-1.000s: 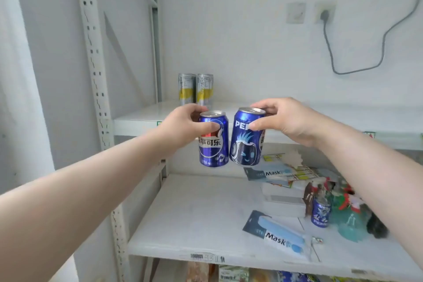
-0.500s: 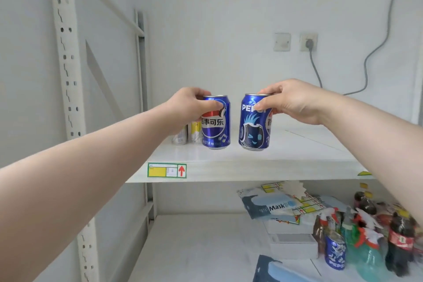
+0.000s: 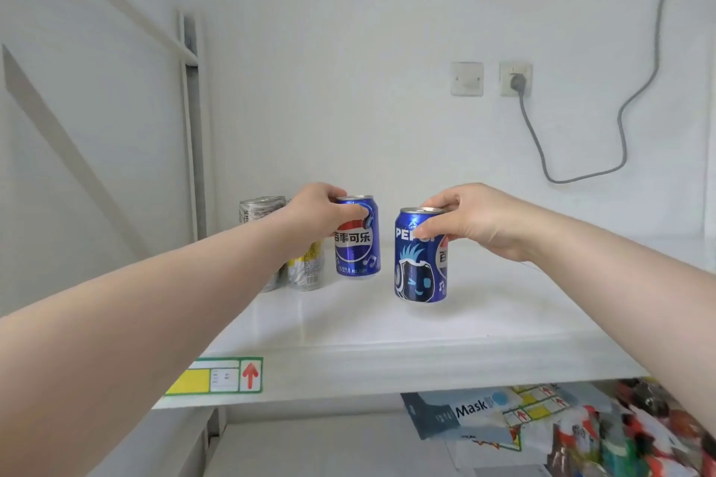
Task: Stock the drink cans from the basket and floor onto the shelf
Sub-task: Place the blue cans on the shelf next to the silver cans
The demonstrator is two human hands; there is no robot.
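My left hand point(image 3: 315, 211) grips a blue Pepsi can point(image 3: 358, 244) near its top, upright on or just above the white shelf point(image 3: 387, 329), beside two silver-and-yellow cans point(image 3: 306, 267) at the back left. My right hand point(image 3: 470, 219) holds a second blue Pepsi can point(image 3: 420, 263) by its rim, upright and slightly above the shelf, a little right of and nearer than the first. My left forearm hides part of the silver cans. No basket or floor is in view.
A yellow and green price label point(image 3: 217, 376) with a red arrow sits on the shelf's front edge. The lower shelf holds mask packets point(image 3: 457, 410) and bottles point(image 3: 627, 434) at the right. A grey cable point(image 3: 620, 120) hangs from a wall socket.
Both hands have carried the blue cans up from below the shelf's front edge and inward over the shelf, toward the silver cans. The view has tilted up.
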